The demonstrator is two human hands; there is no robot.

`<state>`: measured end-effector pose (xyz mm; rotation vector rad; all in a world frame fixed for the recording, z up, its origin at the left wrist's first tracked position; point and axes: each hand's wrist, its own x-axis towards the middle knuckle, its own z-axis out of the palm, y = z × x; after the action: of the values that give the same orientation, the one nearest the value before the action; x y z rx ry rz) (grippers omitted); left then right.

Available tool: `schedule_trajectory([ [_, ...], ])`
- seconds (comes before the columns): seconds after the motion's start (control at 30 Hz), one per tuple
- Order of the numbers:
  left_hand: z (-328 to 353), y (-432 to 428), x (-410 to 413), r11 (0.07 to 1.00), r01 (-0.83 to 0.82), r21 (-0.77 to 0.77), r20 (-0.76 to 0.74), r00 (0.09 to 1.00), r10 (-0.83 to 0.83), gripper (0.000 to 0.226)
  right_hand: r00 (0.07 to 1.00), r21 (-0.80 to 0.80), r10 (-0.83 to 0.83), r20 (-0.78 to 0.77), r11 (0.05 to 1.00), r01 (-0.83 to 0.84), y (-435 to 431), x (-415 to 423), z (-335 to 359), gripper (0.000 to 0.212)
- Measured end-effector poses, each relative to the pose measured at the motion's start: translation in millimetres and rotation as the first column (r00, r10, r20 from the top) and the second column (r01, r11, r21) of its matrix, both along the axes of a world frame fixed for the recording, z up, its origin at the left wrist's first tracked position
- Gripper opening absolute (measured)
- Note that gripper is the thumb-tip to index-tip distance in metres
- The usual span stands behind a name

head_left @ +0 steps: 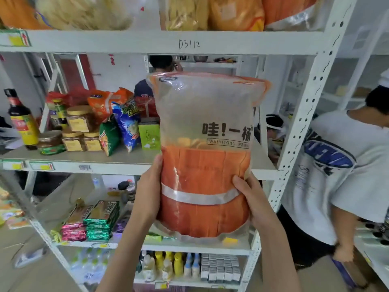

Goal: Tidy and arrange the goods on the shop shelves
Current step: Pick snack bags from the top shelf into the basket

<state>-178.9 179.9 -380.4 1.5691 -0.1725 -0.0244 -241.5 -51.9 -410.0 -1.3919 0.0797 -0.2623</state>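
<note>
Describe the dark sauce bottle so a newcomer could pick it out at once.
On the white rack, take the middle shelf, below the beam marked D3112. Go to its far left end, well left of the orange bag: the dark bottle stands upright there beside squat jars. Unlike them it is tall, narrow-necked and black-capped, with a red and yellow label.

Both hands (202, 199) raised, fingers curled, gripping from opposite sides.

On my feed I see 2 bare arms: the left forearm (124, 249) and right forearm (277, 256) run uncovered to the frame's lower edge. The left hand (148, 194) and right hand (254, 203) are bare too, with slender fingers.
</note>
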Motion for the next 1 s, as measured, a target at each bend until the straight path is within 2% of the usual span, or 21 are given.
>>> schedule_trajectory([
  [0.07, -11.5, -5.8, -11.1, 1.0, -0.014, 0.01, 0.026, 1.0, 0.014, 0.063, 1.0, 0.01, -0.02, -0.003, 1.0, 0.02, -3.2, -15.2, -11.2, 0.1],
  [0.13, -22.1, -9.9, -16.0, 0.998, -0.059, 0.026, 0.016, 0.998, 0.058, 0.068, 1.0, 0.011, -0.016, -0.006, 1.0, 0.016, -6.7, -25.6, -17.5, 0.102],
  [0.3, -35.3, -13.9, -27.7, 0.979, -0.166, 0.121, 0.031, 0.986, 0.163, 0.069, 0.999, 0.009, 0.003, -0.045, 1.0, -0.002, -9.7, -41.3, -25.1, 0.082],
  [0.47, -40.8, -11.9, -28.8, 0.983, -0.168, 0.079, 0.013, 0.986, 0.167, 0.063, 0.998, 0.017, 0.021, -0.055, 1.0, -0.02, -2.1, -54.4, -19.8, 0.059],
  [0.53, -46.5, -9.5, -23.5, 0.992, -0.122, 0.016, -0.047, 0.991, 0.123, 0.053, 0.998, -0.017, 0.008, -0.061, 1.0, -0.009, 1.7, -61.3, -13.2, 0.057],
  [0.6, -56.4, -8.5, -17.6, 0.994, -0.061, -0.092, -0.178, 0.983, 0.044, 0.048, 0.999, -0.09, -0.007, -0.051, 0.996, 0.003, 9.0, -70.0, -2.0, 0.058],
  [0.7, -71.9, -10.2, -16.6, 0.973, -0.093, -0.211, -0.38, 0.925, 0.006, 0.045, 0.998, -0.248, -0.063, -0.004, 0.967, 0.06, 35.8, -81.8, 18.3, 0.053],
  [0.77, -75.8, -17.0, -19.0, 0.969, -0.102, -0.227, -0.437, 0.899, -0.008, 0.044, 0.978, -0.385, -0.199, 0.059, 0.899, 0.206, 56.8, -83.2, 22.2, 0.059],
  [0.83, -76.0, -22.0, -19.2, 0.967, -0.1, -0.234, -0.453, 0.891, -0.017, 0.043, 0.926, -0.491, -0.347, 0.147, 0.787, 0.372, 73.9, -83.5, 21.6, 0.073],
  [0.9, -72.5, -25.9, -16.0, 0.964, -0.103, -0.243, -0.417, 0.909, -0.008, 0.04, 0.857, -0.519, -0.46, 0.234, 0.686, 0.51, 85.7, -84.6, 21.1, 0.08],
  [1.0, -73.9, -28.2, -11.4, 0.975, -0.157, -0.158, -0.321, 0.942, 0.099, 0.034, 0.734, -0.525, -0.551, 0.396, 0.519, 0.674, 98.0, -83.0, 17.9, 0.084],
])
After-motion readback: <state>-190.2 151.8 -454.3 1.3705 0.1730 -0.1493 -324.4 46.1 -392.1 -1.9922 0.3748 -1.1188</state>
